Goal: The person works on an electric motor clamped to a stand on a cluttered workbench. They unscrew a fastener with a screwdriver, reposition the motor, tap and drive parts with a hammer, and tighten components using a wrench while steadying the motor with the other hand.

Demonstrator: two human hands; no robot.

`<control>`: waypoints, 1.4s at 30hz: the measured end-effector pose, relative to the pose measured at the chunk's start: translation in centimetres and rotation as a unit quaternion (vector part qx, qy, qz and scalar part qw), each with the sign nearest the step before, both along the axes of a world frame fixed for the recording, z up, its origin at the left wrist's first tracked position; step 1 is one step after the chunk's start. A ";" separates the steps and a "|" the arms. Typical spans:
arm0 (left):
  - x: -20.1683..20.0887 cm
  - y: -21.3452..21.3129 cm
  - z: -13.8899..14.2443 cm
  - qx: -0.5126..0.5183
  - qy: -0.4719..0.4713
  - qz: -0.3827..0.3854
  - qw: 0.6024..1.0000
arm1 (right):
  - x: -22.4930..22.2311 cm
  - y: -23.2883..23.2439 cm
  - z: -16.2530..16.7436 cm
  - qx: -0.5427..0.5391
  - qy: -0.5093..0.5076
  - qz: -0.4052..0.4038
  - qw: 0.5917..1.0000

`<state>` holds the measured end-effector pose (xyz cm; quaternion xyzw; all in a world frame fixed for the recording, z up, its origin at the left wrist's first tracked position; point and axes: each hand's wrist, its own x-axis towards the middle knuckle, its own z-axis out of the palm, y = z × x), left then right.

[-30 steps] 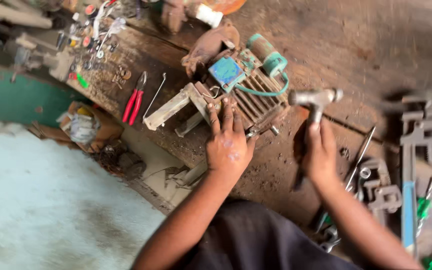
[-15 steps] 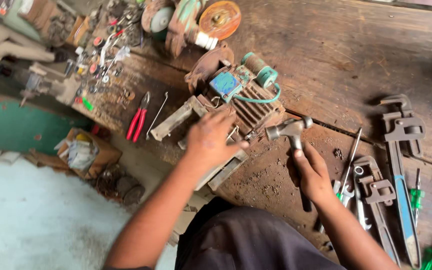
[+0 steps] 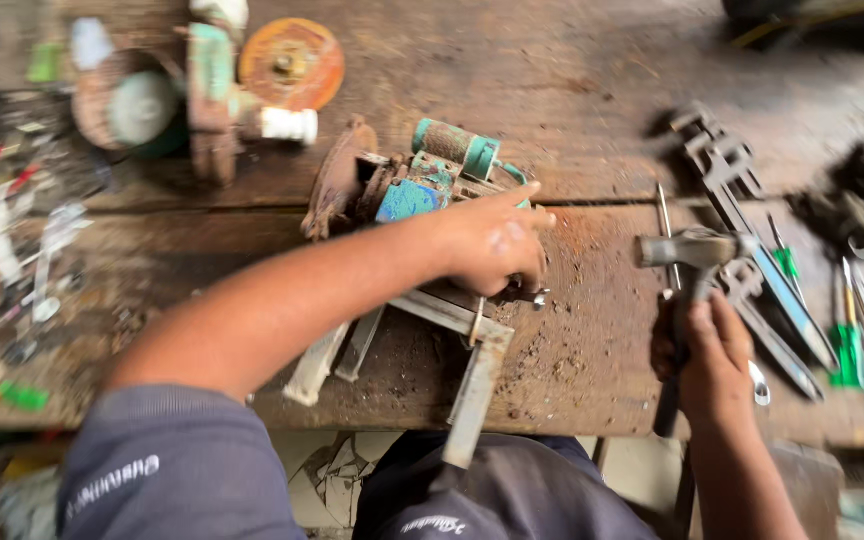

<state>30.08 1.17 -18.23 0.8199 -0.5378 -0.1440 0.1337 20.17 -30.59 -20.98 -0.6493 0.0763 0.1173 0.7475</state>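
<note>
On workbench (image 3: 592, 70), rusty teal motor (image 3: 422, 185), dusty.

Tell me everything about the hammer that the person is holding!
The hammer has a dull grey metal head, worn and scuffed, on a dark handle. It stands nearly upright, head up and lying crosswise, above the rusty wooden workbench. The right hand grips the handle low down, fingers wrapped around it. Nothing else touches it. Wrenches lie just behind it.
</note>
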 end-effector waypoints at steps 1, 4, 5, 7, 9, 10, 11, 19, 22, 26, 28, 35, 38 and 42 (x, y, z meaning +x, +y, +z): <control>0.5 -0.2 -0.6 0.015 0.011 -0.035 0.999 | -1.2 0.0 0.4 -0.014 -0.006 -0.034 0.999; 2.6 -1.1 -1.2 0.125 0.048 -0.080 0.988 | -4.1 0.1 2.1 -0.016 -0.031 -0.037 0.999; 2.9 -1.1 -1.2 0.096 0.073 -0.098 0.988 | -4.8 0.1 2.9 -0.045 -0.022 -0.029 0.998; 3.6 -1.2 -0.9 0.047 0.119 -0.135 0.982 | -5.0 0.0 4.6 -0.096 -0.008 -0.015 0.995; 4.0 -1.3 -0.5 0.053 0.127 -0.157 0.978 | -4.6 0.4 6.3 -0.168 0.016 0.013 0.986; 4.1 -1.4 -0.4 0.058 0.133 -0.167 0.975 | -4.2 0.8 7.0 -0.200 0.033 0.027 0.979; 4.1 -1.4 -0.2 0.058 0.133 -0.172 0.974 | -3.8 1.4 7.6 -0.225 0.062 0.025 0.972; 3.4 -2.1 0.9 0.127 0.152 -0.152 0.968 | 1.9 3.5 12.1 -0.510 0.075 0.232 0.825; 3.4 -2.1 1.5 0.129 0.155 -0.145 0.969 | 2.8 4.2 13.0 -0.469 0.005 0.218 0.856; 3.3 -2.2 1.9 0.110 0.139 -0.158 0.971 | 3.6 4.6 13.9 -0.547 0.077 0.338 0.762; 3.2 -2.2 1.9 0.123 0.146 -0.153 0.970 | 3.8 4.6 14.0 -0.522 0.028 0.263 0.811; 3.3 -2.1 2.2 0.114 0.173 -0.139 0.968 | 2.8 4.8 12.6 -0.601 0.136 0.303 0.727; 3.1 -2.1 2.4 0.123 0.170 -0.135 0.968 | 2.7 4.3 12.4 -0.493 0.040 0.203 0.845; 3.0 -2.4 2.3 0.138 0.159 -0.133 0.968 | 3.2 3.4 12.4 -0.513 0.023 0.216 0.831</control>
